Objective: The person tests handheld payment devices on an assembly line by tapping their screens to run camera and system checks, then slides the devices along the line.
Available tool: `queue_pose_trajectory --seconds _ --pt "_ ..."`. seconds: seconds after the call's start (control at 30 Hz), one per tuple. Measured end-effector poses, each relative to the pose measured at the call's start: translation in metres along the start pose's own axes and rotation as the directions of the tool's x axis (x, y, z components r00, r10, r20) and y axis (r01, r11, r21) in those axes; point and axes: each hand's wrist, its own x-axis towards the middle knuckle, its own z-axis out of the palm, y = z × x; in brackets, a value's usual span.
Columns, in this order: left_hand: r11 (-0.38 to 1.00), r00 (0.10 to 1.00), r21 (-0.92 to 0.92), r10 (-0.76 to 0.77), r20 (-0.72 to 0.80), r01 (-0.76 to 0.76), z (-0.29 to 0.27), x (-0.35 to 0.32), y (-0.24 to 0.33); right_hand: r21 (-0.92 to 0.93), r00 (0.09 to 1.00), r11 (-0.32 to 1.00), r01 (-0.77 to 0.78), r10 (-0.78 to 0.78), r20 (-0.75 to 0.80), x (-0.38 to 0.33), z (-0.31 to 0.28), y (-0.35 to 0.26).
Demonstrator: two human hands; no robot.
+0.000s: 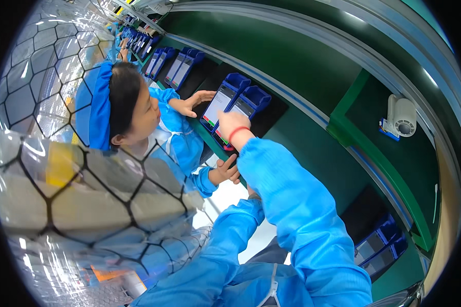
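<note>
My right hand (234, 126), with a red band at its wrist, is over two blue handheld terminals. Its fingers look mostly curled, with one fingertip at the lit screen of the left terminal (222, 101); I cannot tell whether it touches. The right terminal (245, 107) is partly covered by this hand. Neither terminal is lifted. My left hand (252, 192) is near the bench edge, largely hidden behind my right sleeve, so its fingers do not show. A co-worker's hand (192, 103) is beside the left terminal, and their other hand (225, 171) is at the bench edge.
A co-worker in a blue cap (95, 110) sits close on my left. More terminals (179, 68) stand in a row along the green bench (297, 153). Others (379, 243) lie at the lower right. A raised green-edged shelf (351, 105) holds a white roll (404, 117).
</note>
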Motion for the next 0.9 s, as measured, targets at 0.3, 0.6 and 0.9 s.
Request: queue_pose_trajectory --seconds 0.3,0.6,0.9 --pt "0.986 0.998 0.161 -0.032 -0.049 0.040 0.017 0.001 -0.005 0.133 0.991 0.986 -0.100 0.111 -0.078 -0.126 0.037 0.050" --pt "0.916 0.978 -0.394 -0.009 -0.209 -0.076 0.020 0.003 -0.005 -0.165 0.964 0.960 0.227 -0.245 -0.099 -0.080 0.062 0.026" --pt "0.792 0.952 -0.597 -0.071 -0.299 -0.128 0.039 0.013 -0.001 -0.127 0.955 0.962 0.241 -0.258 -0.146 -0.084 0.067 0.011"
